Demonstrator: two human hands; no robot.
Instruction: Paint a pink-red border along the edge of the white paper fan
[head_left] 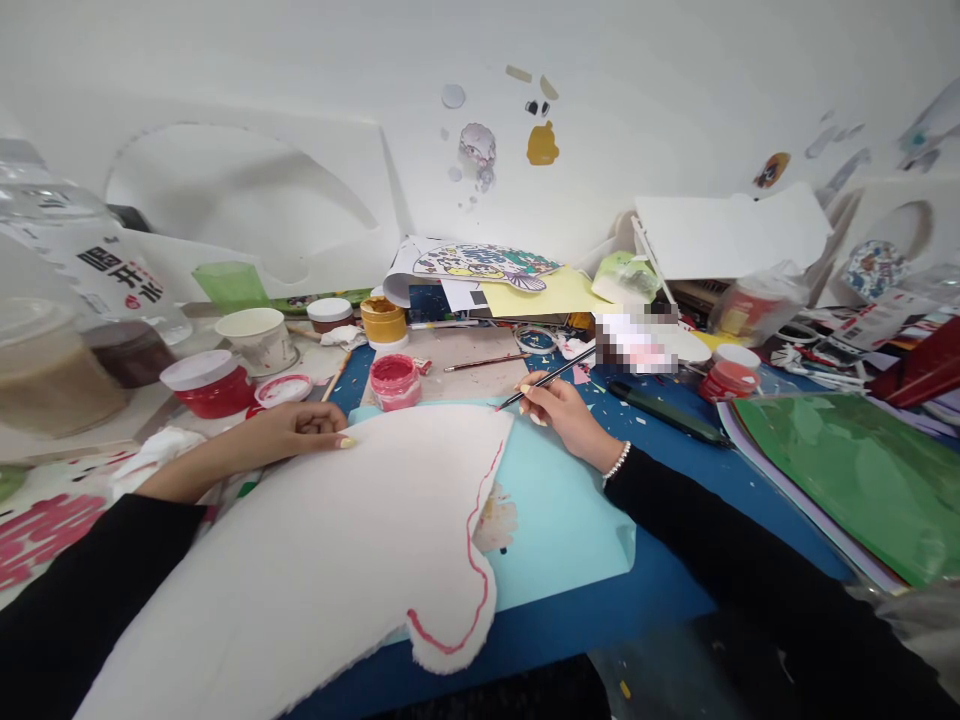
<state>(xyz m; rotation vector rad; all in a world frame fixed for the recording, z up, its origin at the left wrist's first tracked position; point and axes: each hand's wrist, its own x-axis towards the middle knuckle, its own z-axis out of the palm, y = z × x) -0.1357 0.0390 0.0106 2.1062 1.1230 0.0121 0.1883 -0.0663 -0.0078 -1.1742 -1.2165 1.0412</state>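
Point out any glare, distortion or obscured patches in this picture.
Head view: pale sheen on the glossy green plastic sheet; head view: the clear white-labelled plastic bottle looks stretched near the left edge; head view: a pixelated patch obscures detail beyond the bare right hand.

Near the front edge of the tabletop [577,622], a sheet [562,500] lies partly under the board [337,530]. Just behind the board stands a jar [395,388]; a brush [486,363] lies to its right. Toward the back left corner stands a bottle [112,270], a cup [256,348] to its right. At the back edge a cutout [480,264] rests on papers [540,294]; at the right, a stack [855,470].
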